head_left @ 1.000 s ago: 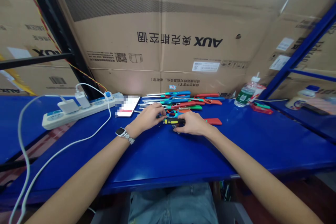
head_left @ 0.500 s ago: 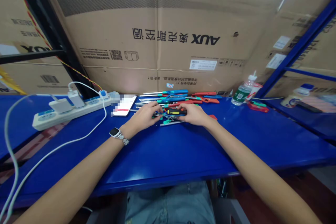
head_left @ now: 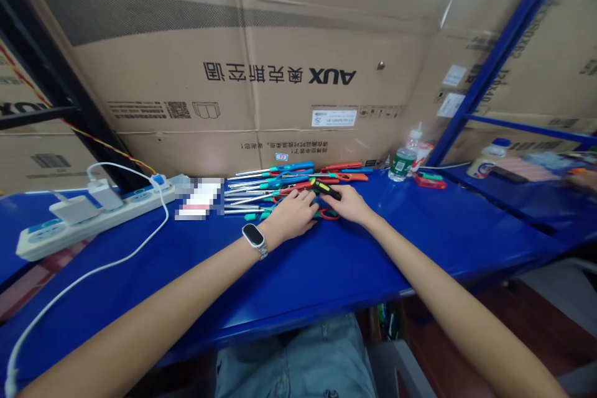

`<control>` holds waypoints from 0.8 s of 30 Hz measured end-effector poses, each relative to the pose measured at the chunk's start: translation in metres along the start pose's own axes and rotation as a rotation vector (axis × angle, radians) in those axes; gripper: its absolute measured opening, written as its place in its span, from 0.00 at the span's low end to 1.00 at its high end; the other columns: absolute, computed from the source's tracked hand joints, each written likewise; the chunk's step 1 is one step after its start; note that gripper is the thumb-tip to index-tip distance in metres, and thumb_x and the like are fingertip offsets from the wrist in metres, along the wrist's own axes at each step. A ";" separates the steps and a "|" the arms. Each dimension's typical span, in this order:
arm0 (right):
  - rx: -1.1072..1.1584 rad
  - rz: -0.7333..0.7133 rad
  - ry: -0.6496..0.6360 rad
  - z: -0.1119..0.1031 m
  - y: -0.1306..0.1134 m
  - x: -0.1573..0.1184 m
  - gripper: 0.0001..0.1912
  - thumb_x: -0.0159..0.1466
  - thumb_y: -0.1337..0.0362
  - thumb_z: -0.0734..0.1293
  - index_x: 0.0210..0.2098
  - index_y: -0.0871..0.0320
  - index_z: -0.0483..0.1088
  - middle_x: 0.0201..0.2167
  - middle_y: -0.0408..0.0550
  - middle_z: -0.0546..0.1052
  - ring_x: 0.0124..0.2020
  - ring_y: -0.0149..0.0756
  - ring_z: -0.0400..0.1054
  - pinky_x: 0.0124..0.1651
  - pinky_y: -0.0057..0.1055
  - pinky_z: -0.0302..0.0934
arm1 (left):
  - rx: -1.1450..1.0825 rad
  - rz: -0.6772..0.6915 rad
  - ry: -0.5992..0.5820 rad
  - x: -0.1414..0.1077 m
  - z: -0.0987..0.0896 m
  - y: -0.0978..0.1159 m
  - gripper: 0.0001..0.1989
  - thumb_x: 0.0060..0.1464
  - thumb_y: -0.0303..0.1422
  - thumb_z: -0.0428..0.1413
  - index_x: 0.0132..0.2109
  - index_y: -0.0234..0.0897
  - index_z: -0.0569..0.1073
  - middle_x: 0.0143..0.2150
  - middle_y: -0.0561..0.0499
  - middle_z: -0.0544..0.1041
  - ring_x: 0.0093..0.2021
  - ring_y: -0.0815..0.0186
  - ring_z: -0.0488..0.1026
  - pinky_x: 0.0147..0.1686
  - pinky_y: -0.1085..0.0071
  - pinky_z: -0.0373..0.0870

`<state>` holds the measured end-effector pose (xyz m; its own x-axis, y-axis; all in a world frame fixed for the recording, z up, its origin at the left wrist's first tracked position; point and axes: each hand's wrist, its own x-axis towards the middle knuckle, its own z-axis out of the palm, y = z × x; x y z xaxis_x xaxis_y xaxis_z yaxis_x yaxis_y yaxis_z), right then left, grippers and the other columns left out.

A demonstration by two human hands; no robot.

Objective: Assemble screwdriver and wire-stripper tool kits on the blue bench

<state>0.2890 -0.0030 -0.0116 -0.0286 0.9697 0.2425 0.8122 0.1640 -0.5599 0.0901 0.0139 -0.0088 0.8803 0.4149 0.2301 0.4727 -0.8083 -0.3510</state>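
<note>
My right hand [head_left: 349,204] is closed around a screwdriver [head_left: 321,187] with a black-and-yellow handle. Close beside it, my left hand [head_left: 293,214] has its fingers curled down over the near side of a pile of long-stemmed lighters [head_left: 291,169]; what the fingertips grip is hidden. The lighters have metal stems pointing left and blue or red handles with green parts. A red handle loop [head_left: 329,214] shows between my two hands. Small green pieces [head_left: 250,217] lie by the left wrist.
A white power strip [head_left: 125,204] with chargers and cables lies on the blue table [head_left: 209,298] at left, near a partly blurred white card [head_left: 200,199]. To the right stand a water bottle [head_left: 402,165] and a milky bottle [head_left: 487,158]. Cardboard [head_left: 280,31] backs the table.
The view has shifted right. My left hand has moved right, closer to my right hand, and turned its back upward. The screwdriver has tilted in my right hand.
</note>
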 end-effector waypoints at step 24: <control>0.018 -0.171 -0.167 0.039 -0.054 -0.010 0.16 0.68 0.52 0.64 0.48 0.52 0.77 0.38 0.45 0.81 0.38 0.40 0.73 0.36 0.31 0.57 | -0.468 -0.276 -0.127 -0.144 -0.016 -0.035 0.22 0.72 0.46 0.40 0.45 0.37 0.73 0.41 0.46 0.76 0.35 0.61 0.75 0.36 0.65 0.69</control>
<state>0.2225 -0.0149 -0.0152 -0.2622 0.9437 0.2017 0.7769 0.3304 -0.5360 -0.0539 -0.0238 -0.0148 0.7380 0.6610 0.1354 0.6433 -0.7499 0.1544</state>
